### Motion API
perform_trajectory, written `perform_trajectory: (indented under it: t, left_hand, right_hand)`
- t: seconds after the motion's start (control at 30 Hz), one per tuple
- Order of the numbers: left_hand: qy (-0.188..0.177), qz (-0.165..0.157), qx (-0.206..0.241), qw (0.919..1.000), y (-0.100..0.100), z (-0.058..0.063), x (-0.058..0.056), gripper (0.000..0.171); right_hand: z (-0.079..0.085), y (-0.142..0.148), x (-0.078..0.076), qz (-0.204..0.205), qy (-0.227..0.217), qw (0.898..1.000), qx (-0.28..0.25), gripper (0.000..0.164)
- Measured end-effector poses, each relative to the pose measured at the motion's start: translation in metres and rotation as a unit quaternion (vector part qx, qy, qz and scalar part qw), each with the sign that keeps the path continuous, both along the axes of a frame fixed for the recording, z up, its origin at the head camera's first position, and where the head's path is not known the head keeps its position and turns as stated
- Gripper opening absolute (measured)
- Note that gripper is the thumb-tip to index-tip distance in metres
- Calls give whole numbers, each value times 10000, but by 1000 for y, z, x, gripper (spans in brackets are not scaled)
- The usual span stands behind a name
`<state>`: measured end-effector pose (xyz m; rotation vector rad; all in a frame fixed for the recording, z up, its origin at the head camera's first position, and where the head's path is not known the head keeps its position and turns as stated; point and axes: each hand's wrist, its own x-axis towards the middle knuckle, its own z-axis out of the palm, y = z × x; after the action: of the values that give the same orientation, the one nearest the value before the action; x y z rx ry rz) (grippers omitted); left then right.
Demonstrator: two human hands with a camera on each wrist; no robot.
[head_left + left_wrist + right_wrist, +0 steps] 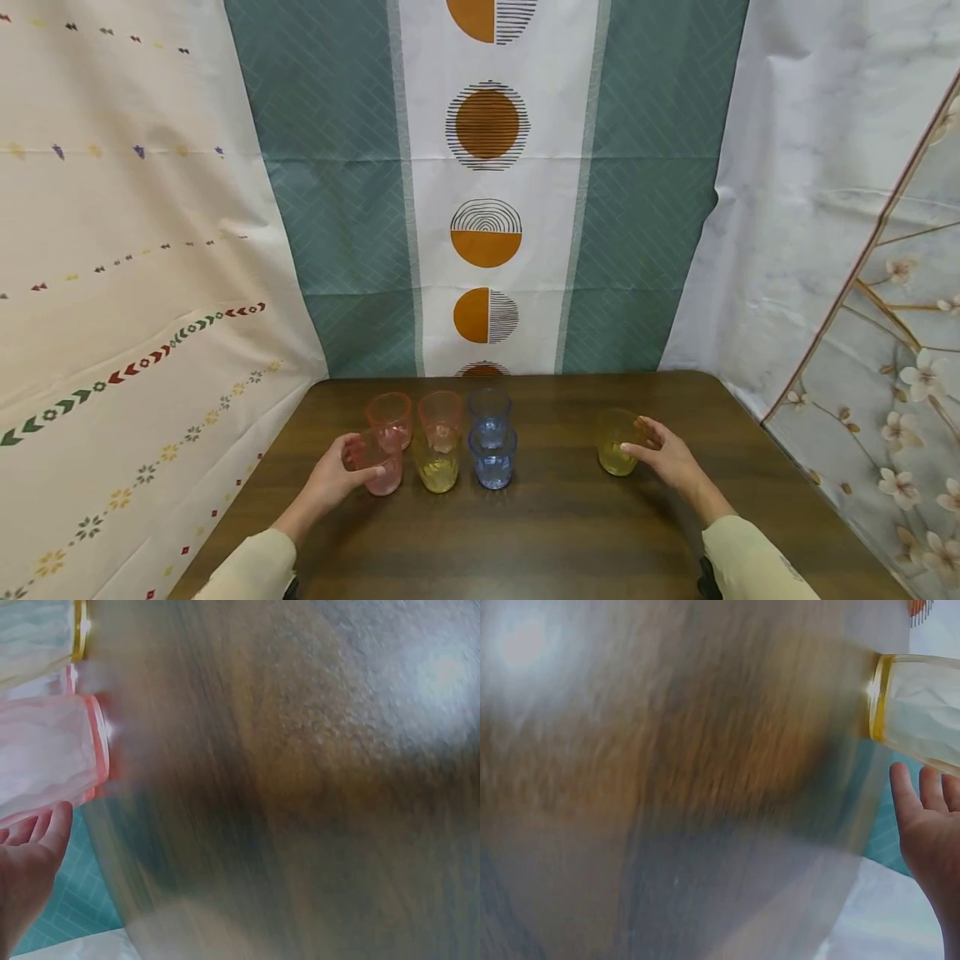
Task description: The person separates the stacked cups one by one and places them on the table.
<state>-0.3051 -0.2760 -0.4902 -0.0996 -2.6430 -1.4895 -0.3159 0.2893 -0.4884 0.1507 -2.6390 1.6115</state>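
Note:
My left hand (330, 473) grips a pink glass (387, 467) at the left end of a cluster of glasses, with the thumb across its near side. In the left wrist view the fingers lie along that glass's side. Far to the right, my right hand (670, 458) holds a yellow glass (615, 458) between thumb and fingers. The right wrist view shows straight fingertips close against the yellow glass's wall, with the thumb hidden. Both glasses stand upright.
Beside the left-hand glass stand another yellow glass (438, 472) and a blue glass (493, 467). Behind them are two pink glasses, one at the left (389, 410), and a second blue glass (489, 408). The dark wooden table (495, 550) meets patterned cloths at its back and sides.

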Motion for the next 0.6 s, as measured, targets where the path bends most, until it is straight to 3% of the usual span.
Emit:
perform_trajectory:
  t: [0.23,0.6]
  left_hand:
    - [-1,80,32,10000,1,-2,1,85]
    - [-57,133,219,9997,2,-1,2,84]
  right_hand:
    - [5,-6,6,-235,-159,9995,110,87]
    - [23,-33,9,-121,-2,9997,-198,87]
